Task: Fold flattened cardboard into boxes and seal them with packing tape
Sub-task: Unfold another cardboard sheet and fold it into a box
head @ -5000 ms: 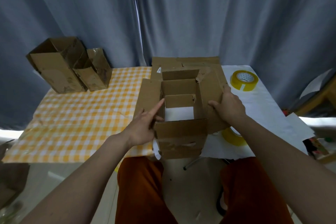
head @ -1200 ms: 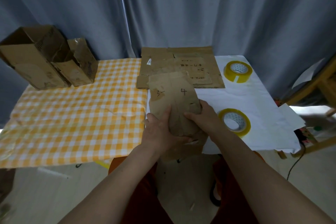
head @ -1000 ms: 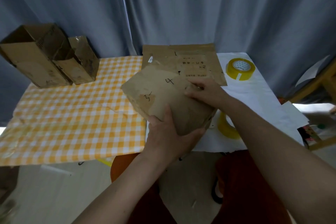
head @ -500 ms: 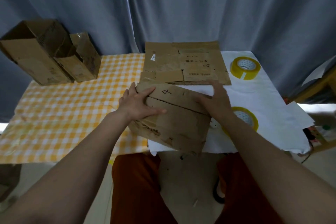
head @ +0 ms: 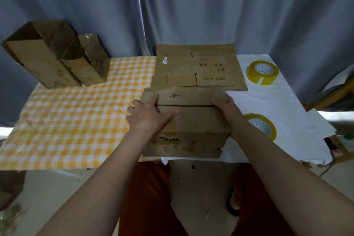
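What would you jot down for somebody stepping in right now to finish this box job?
Left hand: lies flat on top of the box, pressing its flaps down.
Right hand: fingers wrapped over the box's right edge.
The box sits at the table's near edge, flaps folded shut, the seam between them untaped as far as I can see.
Near tape roll lies just right of the box; a second tape roll lies farther back.
Flattened cardboard waits behind the box.
Two open boxes stand back left.
Left to do: tape this seam, then fold and seal the flat pieces.
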Motion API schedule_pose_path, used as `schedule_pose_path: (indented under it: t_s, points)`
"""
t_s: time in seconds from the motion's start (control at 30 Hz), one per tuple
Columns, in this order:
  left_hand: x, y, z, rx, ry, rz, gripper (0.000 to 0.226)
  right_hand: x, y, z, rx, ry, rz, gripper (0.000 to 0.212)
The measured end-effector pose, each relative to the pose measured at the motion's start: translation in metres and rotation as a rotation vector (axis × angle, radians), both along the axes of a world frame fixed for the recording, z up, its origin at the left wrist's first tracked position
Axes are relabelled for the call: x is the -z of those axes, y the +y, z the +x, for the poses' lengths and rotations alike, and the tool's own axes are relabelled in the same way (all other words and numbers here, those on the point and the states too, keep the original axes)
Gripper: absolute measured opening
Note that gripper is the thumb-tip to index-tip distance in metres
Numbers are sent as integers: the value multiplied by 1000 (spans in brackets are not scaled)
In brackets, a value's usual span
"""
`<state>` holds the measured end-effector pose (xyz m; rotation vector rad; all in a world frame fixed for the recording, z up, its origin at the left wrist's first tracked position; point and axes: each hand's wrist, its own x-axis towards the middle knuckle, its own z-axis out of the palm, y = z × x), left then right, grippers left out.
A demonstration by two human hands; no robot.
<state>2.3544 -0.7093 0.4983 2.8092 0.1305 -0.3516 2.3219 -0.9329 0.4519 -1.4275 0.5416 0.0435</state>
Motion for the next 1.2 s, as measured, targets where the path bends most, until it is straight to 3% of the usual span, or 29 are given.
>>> schedule_pose_path:
  t_s: [0.37, 0.7, 1.03, 1.13, 1.2]
  points:
    - [7, -70, -17, 68, -49, -51, 90, -6, -78, -5, -45, -25, -39, 65]
    - [14, -57, -7, 48, -88, -16, 92, -8, -63, 13, -70, 19, -159, 76]
    - [24, -59, -3, 107, -90, 104, 96, -2, -60, 9, -61, -5, -192, 57]
    - [22, -51, 7, 99, -106, -34, 94, -4, -59, 9, -81, 31, -135, 61]
    - [22, -36, 16, 21, -124, -380, 99, -6, -58, 3, -93, 103, -2, 53]
